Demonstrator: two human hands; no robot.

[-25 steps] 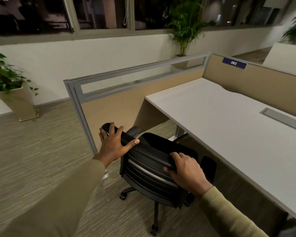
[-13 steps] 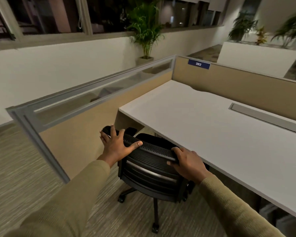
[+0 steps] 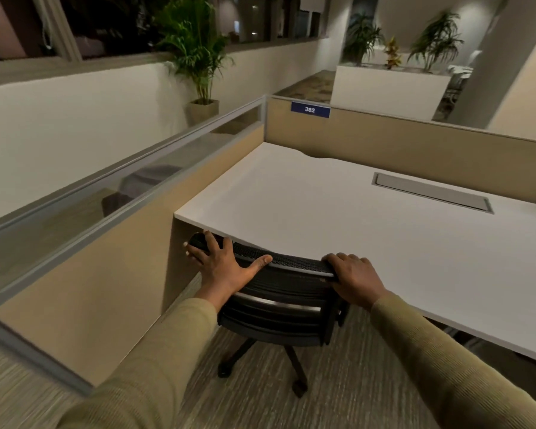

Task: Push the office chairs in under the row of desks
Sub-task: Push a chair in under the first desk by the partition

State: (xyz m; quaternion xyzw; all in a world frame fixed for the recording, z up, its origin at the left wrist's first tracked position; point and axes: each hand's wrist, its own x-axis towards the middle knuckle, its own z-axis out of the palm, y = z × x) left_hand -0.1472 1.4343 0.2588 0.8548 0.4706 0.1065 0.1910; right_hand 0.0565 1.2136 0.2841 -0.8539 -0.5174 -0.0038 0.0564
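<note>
Both grips are on the chair [image 3: 279,301], which now stands at the near left corner of the desk [image 3: 353,236], beside the partition [image 3: 106,274]. A second ago it stood out on the carpet [image 3: 353,382], turned at an angle, with its seat and an armrest in plain view. Now the seat is hidden beneath the desk, and only the backrest and some legs of the base show. The top of the backrest meets the near edge of the desk in this view. I cannot tell whether the two touch.

The left grip [image 3: 226,267] lies spread over the left top corner of the backrest, fingers fanned and the thumb stretched along the rim. The right grip [image 3: 353,280] is curled over the right end of the same rim, holding it.

By my judgement this chair is nearly home, and a short further push should finish it. No other chairs of the row show here.

As for containers, a pot [image 3: 203,109] beyond the partition holds a palm [image 3: 195,48]. A white planter [image 3: 390,91] behind the far screen holds several leafy plants. The hatch [image 3: 430,191] let into the desk is closed, so its contents are hidden.
</note>
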